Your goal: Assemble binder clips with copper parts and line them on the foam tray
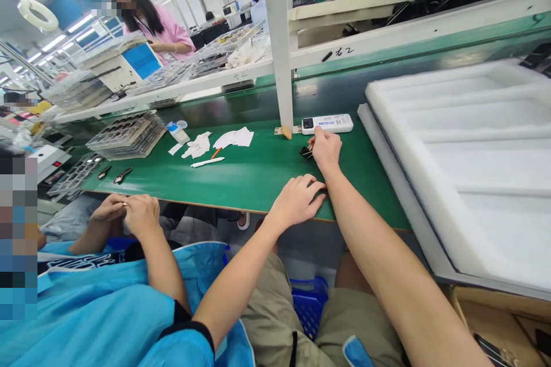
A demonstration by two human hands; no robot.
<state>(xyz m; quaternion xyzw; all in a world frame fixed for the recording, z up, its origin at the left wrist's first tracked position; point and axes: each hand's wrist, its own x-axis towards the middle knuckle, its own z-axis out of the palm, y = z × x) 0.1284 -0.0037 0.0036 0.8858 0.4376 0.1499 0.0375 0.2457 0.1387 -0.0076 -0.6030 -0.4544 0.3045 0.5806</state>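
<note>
My right hand (326,150) is closed on a small black part (306,152) with thin wires, just in front of a white device (328,124) with a dark display. My left hand (298,199) rests at the front edge of the green bench (253,175), its fingers apart and nothing visible in them. It lies to the left of my right forearm. Behind my hands, a small tan piece (286,132) sits at the foot of a white post (282,40).
White foam trays (430,183) stand at the right. On the bench's left lie a white pen (208,162), tissues (198,145), a small bottle (178,132) and stacked clear trays (127,136). A co-worker in blue sits close at my left; another person in pink is across the bench.
</note>
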